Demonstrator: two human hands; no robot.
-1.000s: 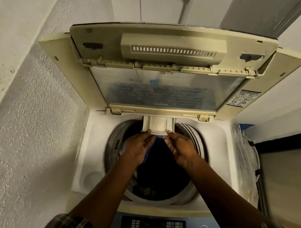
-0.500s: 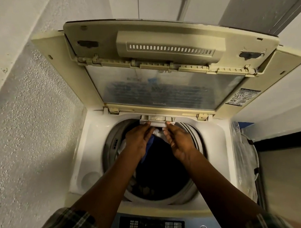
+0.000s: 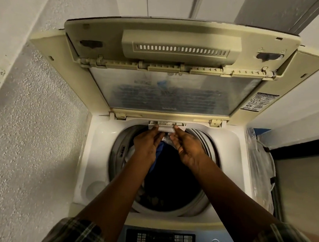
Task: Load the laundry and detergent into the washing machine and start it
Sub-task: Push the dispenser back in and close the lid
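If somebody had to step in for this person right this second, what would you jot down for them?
Left hand and right hand: fingertips of both on the front of the small detergent drawer at the back rim of the tub, which is almost fully in; neither grips anything.
Lid stands open. Laundry, dark and blue cloth, lies in the drum.
Done: clothes loaded. Whitish powder seems to show in the drawer.
Left: seat the drawer, lower the lid, start at the control panel nearest you.
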